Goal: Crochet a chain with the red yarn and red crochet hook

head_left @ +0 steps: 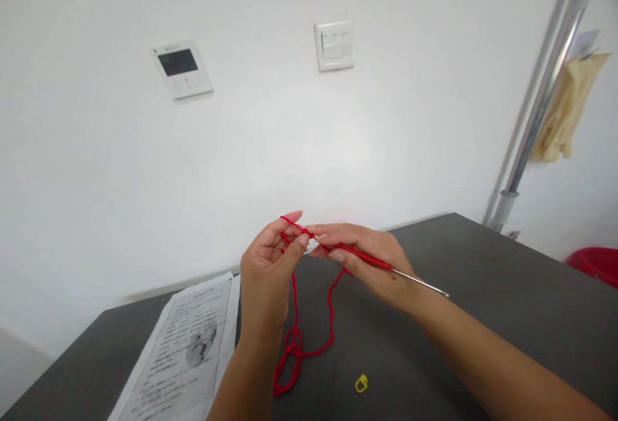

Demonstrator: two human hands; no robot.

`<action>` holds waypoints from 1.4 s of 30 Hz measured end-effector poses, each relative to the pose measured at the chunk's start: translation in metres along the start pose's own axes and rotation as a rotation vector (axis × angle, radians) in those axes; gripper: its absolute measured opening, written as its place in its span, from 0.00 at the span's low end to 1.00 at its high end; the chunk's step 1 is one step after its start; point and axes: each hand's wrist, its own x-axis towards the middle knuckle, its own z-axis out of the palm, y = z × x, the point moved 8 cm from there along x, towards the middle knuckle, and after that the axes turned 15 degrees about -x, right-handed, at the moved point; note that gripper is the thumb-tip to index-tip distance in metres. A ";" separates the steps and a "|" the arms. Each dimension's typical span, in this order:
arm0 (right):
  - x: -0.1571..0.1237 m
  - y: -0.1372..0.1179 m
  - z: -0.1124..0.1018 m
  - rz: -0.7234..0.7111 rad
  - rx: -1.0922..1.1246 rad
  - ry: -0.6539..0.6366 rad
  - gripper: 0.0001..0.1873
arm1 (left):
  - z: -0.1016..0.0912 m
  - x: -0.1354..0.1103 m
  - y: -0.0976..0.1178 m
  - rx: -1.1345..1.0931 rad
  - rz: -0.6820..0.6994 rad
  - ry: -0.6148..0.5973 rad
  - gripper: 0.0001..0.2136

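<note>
Red yarn (331, 308) runs over the raised index finger of my left hand (273, 250), whose thumb and fingers pinch a small knotted bit of it. In my right hand (374, 250) lies a crochet hook (367, 257) with a red handle. Its bare metal end points back toward my right forearm. The hook's other end is close to the pinched yarn, partly hidden by my right fingertips. Below the hands, loose yarn hangs down and lies in loops on the dark table (410, 350). A yellow stitch marker (361, 383) rests near the front.
Printed sheets (178, 350) lie left of my left forearm. Behind the table is a white wall with an intercom panel (183, 70) and a light switch (335, 45). A metal pole (545, 99), hanging yellowish gloves (567, 105) and a red tub (596, 263) are at right.
</note>
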 end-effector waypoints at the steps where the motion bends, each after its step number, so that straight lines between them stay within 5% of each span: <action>1: 0.000 0.000 0.000 0.000 0.002 0.002 0.12 | 0.000 0.000 0.000 0.001 0.005 0.002 0.13; 9: 0.000 -0.007 -0.003 -0.048 -0.024 0.052 0.12 | -0.001 -0.001 0.006 -0.022 0.078 0.043 0.14; 21: 0.002 -0.015 -0.003 -0.093 -0.006 -0.035 0.14 | -0.004 -0.005 0.012 0.019 0.184 0.055 0.11; 32: -0.001 -0.028 -0.005 -0.266 -0.304 0.021 0.14 | -0.005 -0.009 0.021 0.141 0.319 0.059 0.10; 42: 0.000 -0.020 0.000 -0.159 -0.121 -0.059 0.16 | -0.003 -0.009 0.017 0.064 0.277 0.056 0.09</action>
